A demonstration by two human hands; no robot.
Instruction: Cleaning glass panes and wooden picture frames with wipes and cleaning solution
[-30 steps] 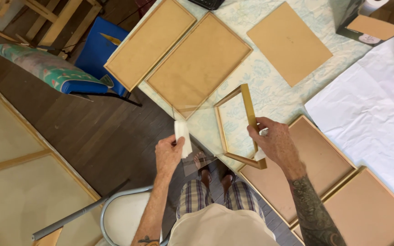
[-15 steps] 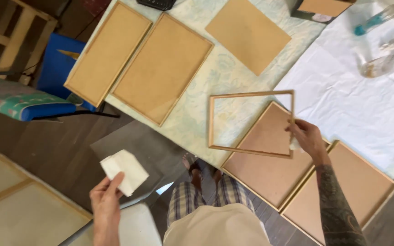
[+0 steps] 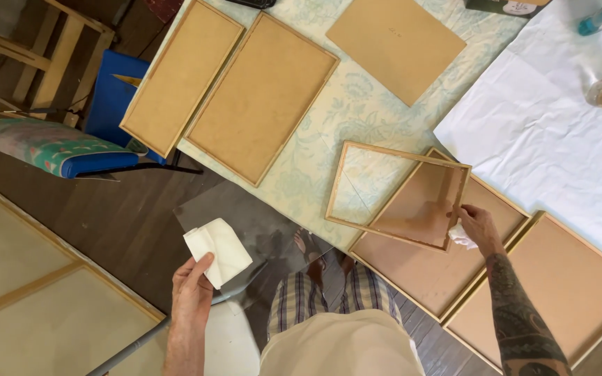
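Frame [image 3: 397, 195], empty, wooden: my right hand [image 3: 474, 226] pinches its corner, laying it half over a backed frame [image 3: 447, 271] at the table [image 3: 315, 174] edge. My left hand [image 3: 193, 289] grips a folded white cloth [image 3: 217, 251] against the glass pane [image 3: 259, 237], steadying it off the table

In the middle of the frame I see the open rectangular wooden frame [image 3: 397, 196] lying on the patterned tablecloth [image 3: 357, 104], its right end overlapping the backed wooden frame [image 3: 433, 268] below it. My right hand [image 3: 476, 226] sits at that frame's lower right corner. Another backed frame [image 3: 559, 285] lies in the lower right. Two board-backed frames [image 3: 235, 87] lie side by side in the upper left. My left hand [image 3: 193, 292], at lower centre-left, holds a folded white cloth [image 3: 217, 251] against a glass pane [image 3: 259, 233] off the table's edge.
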